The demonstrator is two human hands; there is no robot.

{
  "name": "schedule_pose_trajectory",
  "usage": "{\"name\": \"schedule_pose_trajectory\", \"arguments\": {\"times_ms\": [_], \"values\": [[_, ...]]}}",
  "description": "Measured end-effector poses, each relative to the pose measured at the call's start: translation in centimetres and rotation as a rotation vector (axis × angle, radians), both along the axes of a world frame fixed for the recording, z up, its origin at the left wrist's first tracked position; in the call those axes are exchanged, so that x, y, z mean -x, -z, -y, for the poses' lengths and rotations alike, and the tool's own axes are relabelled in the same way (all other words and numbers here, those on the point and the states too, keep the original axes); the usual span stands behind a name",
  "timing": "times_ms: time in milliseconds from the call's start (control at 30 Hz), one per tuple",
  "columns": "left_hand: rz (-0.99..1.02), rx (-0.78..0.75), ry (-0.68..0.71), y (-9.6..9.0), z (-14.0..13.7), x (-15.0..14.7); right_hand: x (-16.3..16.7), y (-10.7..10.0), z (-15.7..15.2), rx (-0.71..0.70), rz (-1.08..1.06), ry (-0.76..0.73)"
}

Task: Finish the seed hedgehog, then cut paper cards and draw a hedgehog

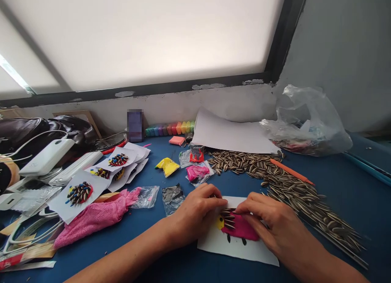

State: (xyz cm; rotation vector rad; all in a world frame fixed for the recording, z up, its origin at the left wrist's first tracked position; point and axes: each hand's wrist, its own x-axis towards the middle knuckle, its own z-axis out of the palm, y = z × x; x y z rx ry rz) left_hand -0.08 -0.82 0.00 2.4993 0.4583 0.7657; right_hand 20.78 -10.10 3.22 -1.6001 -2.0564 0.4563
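On a sheet of white paper (235,253) lies a flat pink clay shape (244,229) with a yellow clay head (220,222) and two small black clay feet below. Several striped sunflower seeds (228,220) stick into the pink clay beside the head. My left hand (198,209) is closed at the paper's upper left, its fingertips by the top seeds; what they pinch is hidden. At the pink clay's upper right, my right hand (271,220) is closed in a pinch, fingertips against the clay. Whatever lies between them cannot be made out.
Loose sunflower seeds (290,193) spread on the right with an orange clay tool (291,172). Farther back are yellow clay (168,167), wrapped pink clay (198,172), blank paper (232,132) and a plastic bag (317,128). Finished seed pictures (80,193) and a pink cloth (97,218) lie left.
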Motion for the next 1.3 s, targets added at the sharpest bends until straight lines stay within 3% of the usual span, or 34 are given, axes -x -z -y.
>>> {"name": "schedule_pose_trajectory", "arguments": {"times_ms": [333,1300], "values": [[-0.146,-0.110,0.009,-0.30,0.25,0.24,0.25,0.50,0.04,-0.051,0.030,0.000],[-0.126,-0.175,0.028,-0.46,0.34,0.25,0.61,0.05,-0.47,-0.010,0.188,-0.008]]}}
